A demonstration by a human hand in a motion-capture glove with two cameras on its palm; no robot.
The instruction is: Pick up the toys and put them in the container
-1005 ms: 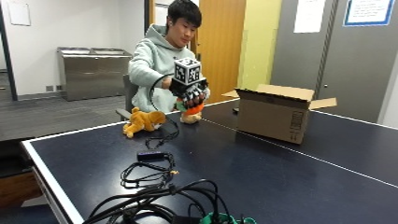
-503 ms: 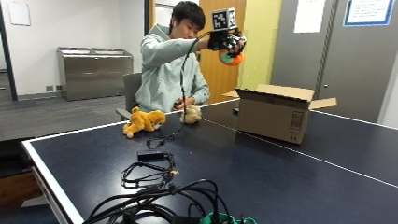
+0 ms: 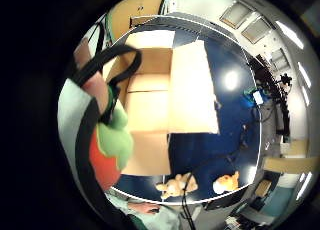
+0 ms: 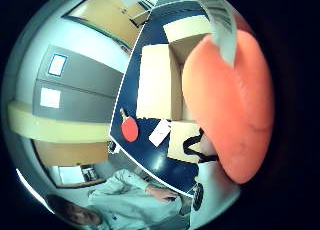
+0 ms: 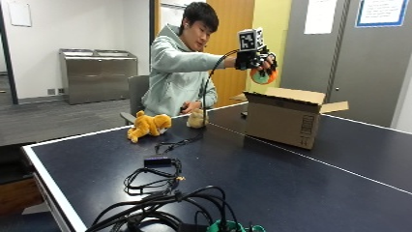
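Still two toys (image 5: pixel 149 126) on table (image 5: pixel 257 169).

Cables (image 5: pixel 161 169) on table (image 5: pixel 309 179); paddle (image 4: pixel 129 128).

Orange-and-green toy (image 5: pixel 264 76), brown cardboard box (image 5: pixel 287 118), dark blue table (image 5: pixel 270 179), orange plush (image 5: pixel 149 126), beige plush (image 5: pixel 196 119)

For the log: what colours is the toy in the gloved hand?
Orange and green toy, clearest in the little finger side palm view.
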